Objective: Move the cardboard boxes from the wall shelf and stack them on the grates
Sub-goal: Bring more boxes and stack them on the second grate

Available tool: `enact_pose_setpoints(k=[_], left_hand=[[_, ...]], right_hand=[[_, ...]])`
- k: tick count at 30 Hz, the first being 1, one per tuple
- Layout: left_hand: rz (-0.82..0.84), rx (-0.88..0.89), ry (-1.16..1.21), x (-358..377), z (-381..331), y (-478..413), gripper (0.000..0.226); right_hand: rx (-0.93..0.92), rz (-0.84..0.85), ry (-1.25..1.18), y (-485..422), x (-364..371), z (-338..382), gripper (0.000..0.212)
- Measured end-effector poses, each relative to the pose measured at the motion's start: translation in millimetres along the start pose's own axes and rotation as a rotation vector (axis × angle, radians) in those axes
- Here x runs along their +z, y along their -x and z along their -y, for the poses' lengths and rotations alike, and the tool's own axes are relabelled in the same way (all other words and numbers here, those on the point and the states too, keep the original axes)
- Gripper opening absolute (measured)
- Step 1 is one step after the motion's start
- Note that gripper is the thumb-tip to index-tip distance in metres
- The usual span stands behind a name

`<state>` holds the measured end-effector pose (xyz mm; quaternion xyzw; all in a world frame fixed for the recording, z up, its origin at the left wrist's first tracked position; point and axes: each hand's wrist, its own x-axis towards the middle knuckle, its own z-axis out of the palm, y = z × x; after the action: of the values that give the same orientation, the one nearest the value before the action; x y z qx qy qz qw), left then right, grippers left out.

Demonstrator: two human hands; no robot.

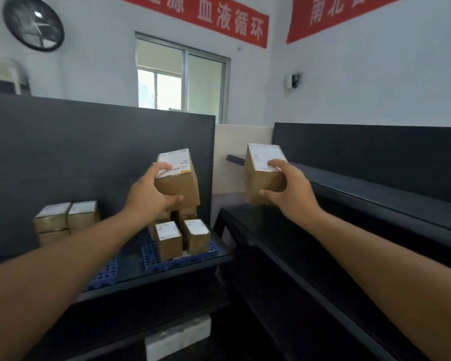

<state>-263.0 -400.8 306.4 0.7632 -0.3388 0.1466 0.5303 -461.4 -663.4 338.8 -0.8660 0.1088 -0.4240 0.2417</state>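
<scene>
Two dark metal shelf units meet at the corner: the left shelf [167, 272] carries blue plastic grates [151, 259] with small cardboard boxes [182, 238] standing upright on them, white labels facing up, and the right shelf [375, 194] runs along the wall. The left hand [151, 194] is clamped on a labelled box [179, 178] above the grates, long axis near vertical, label tilted toward the camera. The right hand [289, 188] grips another box [263, 173] just in front of the right shelf, likewise upright.

We see 1 head-level view, facing forward toward the shelf corner [219, 162], close behind both outstretched arms.
</scene>
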Motion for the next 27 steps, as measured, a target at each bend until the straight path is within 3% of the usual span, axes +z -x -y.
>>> enact_pose_setpoints(k=[8,27], left_hand=[[-0.023,-0.136,-0.107,-6,79,-4,0.07],[0.032,-0.336,-0.314,135,237,-86,0.07]], right_hand=[[0.017,0.092,-0.126,-33,119,-21,0.069],[0.045,0.499,-0.318,-104,343,-186,0.065]])
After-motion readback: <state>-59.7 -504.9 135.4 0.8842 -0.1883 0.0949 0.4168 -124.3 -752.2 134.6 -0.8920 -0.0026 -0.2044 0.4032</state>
